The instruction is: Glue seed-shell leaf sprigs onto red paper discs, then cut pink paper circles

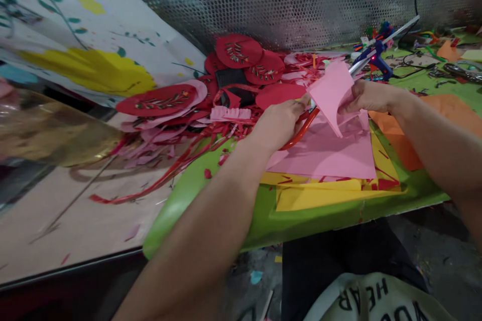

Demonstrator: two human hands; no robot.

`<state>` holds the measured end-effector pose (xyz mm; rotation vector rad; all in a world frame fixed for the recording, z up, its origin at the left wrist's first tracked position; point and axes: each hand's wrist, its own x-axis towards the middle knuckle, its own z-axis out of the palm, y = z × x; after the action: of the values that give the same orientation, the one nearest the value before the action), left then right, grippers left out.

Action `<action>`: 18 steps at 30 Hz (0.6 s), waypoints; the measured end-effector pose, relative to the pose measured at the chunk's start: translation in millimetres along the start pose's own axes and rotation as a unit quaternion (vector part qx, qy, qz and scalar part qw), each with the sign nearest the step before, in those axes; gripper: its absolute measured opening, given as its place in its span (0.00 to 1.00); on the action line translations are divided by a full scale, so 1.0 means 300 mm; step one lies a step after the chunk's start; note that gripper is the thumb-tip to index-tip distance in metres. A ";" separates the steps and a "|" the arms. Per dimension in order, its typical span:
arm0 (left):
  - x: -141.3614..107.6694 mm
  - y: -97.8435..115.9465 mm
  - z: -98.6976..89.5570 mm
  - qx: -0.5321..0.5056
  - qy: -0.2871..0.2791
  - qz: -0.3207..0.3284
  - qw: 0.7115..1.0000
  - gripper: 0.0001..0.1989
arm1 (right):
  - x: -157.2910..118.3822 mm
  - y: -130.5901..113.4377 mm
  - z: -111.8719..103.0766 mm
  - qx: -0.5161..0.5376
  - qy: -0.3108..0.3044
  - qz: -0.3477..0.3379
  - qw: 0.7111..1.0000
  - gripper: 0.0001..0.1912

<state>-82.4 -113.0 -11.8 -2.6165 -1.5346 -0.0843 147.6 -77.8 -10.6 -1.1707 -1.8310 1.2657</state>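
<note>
My left hand (280, 123) is closed around the orange-red handle of a pair of scissors (302, 130), over the middle of the table. Most of the blades are hidden behind a raised piece of pink paper (331, 91). That piece is bent and pinched by my right hand (367, 96) at its right side. Below both hands lies a larger pink sheet (327, 158), resting on yellow sheets (318, 198) scattered with red scraps.
Red discs (239, 50) and fringe strips crowd the back left. A blue glue gun (382, 62) stands behind my right hand. Orange paper (448, 110) lies at right on the green table (211, 210). A perforated metal panel (263, 0) rises behind.
</note>
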 end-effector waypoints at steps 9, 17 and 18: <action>0.012 -0.097 0.031 0.004 0.104 -0.129 0.986 0.22 | 0.061 0.047 -0.029 0.039 0.236 0.034 0.970 0.06; 0.003 -0.053 0.012 -0.036 0.036 -0.129 0.990 0.24 | 0.054 0.012 -0.015 0.186 0.299 0.024 0.935 0.05; 0.002 -0.055 0.010 -0.043 0.036 -0.133 0.990 0.23 | 0.054 0.014 -0.017 0.190 0.300 0.021 0.935 0.06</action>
<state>-96.6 -104.3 -13.7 -2.4238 -1.8826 -0.2681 146.4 -60.5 -12.8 -1.2054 -1.0678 1.0616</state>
